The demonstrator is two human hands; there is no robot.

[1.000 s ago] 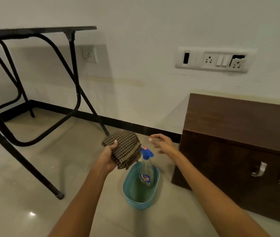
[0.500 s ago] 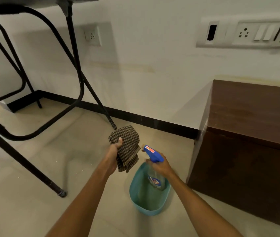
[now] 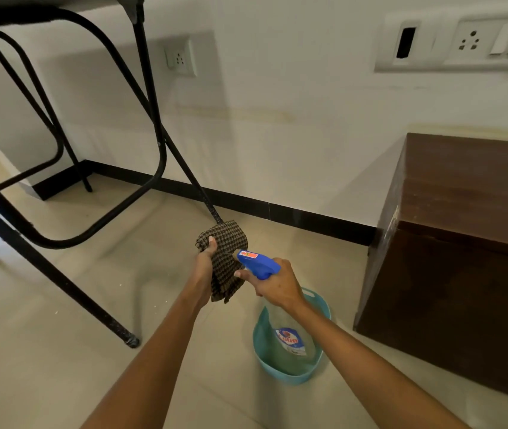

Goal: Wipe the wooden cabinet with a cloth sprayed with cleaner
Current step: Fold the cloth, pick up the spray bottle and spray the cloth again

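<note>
My left hand (image 3: 204, 270) grips a brown checked cloth (image 3: 226, 258), held up above the floor. My right hand (image 3: 277, 284) is closed around the neck of a clear spray bottle (image 3: 288, 332) with a blue trigger head (image 3: 257, 263). Its nozzle points at the cloth from a few centimetres away. The bottle hangs lifted above a teal plastic tub (image 3: 290, 371). The dark wooden cabinet (image 3: 463, 243) stands against the wall at the right, apart from both hands.
A black folding metal table (image 3: 60, 193) fills the left, one foot (image 3: 132, 342) near my left arm. The white wall carries a socket (image 3: 181, 58) and a switch panel (image 3: 463, 41). A black skirting runs along the tiled floor.
My right hand went from open beside the bottle to gripping it, then lifted it out of the tub and turned the nozzle toward the cloth. The view moved closer and lower.
</note>
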